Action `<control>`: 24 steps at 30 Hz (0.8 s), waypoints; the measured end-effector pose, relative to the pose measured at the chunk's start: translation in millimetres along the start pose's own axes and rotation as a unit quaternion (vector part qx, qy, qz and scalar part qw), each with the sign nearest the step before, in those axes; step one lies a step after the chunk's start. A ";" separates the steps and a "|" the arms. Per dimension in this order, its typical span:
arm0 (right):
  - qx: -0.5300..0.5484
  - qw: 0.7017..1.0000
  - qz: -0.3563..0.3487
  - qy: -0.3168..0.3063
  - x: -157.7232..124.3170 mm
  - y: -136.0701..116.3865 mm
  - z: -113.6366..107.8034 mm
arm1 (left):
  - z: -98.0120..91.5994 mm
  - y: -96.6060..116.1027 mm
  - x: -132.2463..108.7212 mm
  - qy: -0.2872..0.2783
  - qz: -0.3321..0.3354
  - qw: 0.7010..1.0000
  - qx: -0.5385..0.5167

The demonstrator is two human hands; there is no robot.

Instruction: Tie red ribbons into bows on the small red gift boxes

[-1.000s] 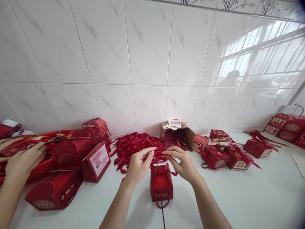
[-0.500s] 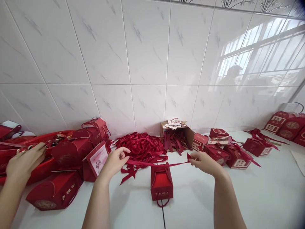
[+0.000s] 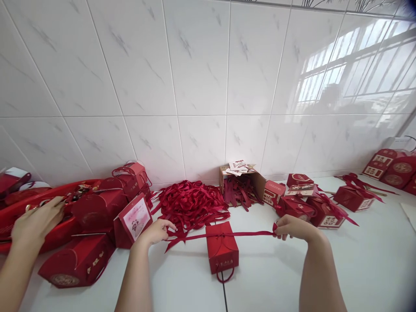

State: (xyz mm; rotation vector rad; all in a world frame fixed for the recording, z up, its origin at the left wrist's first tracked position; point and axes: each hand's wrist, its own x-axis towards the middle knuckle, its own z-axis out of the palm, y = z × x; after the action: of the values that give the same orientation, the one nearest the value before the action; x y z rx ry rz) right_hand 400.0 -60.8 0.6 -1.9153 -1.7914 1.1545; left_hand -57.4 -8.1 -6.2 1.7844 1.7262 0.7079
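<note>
A small red gift box stands on the white counter in front of me. A red ribbon is stretched taut across its top, with a knot above the box. My left hand pinches the ribbon's left end, closed, beside a red box with a pink label. My right hand grips the ribbon's right end, closed, near the red boxes on the right.
A heap of red ribbons lies against the tiled wall. A cardboard box with ribbons and cards lies on its side behind. Finished red boxes crowd the right; larger red boxes crowd the left. Another person's hand rests there.
My hands have moved apart and down, pulling the ribbon tight so that its knot has closed onto the top of the box. The other person's hand has barely moved.
</note>
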 end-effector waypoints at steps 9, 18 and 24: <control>-0.017 0.989 -0.078 0.124 10.9 -31.9 18.1 | 18.8 45.1 -4.1 -0.128 0.061 0.989 0.037; -0.060 0.990 -0.128 -0.018 29.6 -80.0 76.5 | 65.8 80.1 -14.0 -0.246 0.088 0.964 0.042; -0.037 0.990 -0.133 0.013 40.6 -84.9 88.0 | 76.1 80.1 -8.7 -0.204 0.109 0.973 0.004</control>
State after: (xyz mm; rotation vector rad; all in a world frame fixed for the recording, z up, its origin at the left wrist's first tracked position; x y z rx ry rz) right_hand 274.8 -33.9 -13.1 -1.6559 -2.0257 0.9810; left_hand 52.7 -20.7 -3.5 1.9788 1.2778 0.3813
